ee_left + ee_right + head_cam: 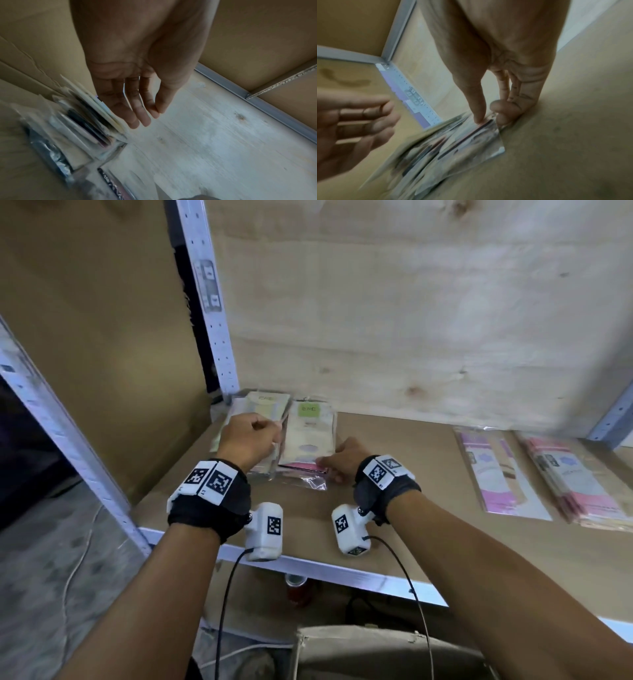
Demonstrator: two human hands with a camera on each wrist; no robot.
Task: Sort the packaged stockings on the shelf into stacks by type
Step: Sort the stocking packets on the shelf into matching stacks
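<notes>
Right hand pinching the packs' near corner; left hand alongside, fingers seemingly straight, empty.

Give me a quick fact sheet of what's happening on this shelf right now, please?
Setting: a brown shelf board in a metal rack, plywood behind.
Left hand: fingers fairly straight, against the cream packets at the back left.
Right hand: thumb and fingers pinch the near edge of the mixed pile, which has a green-labelled packet on top.
Sorted already: two pink stacks lying at the right, side by side.
</notes>
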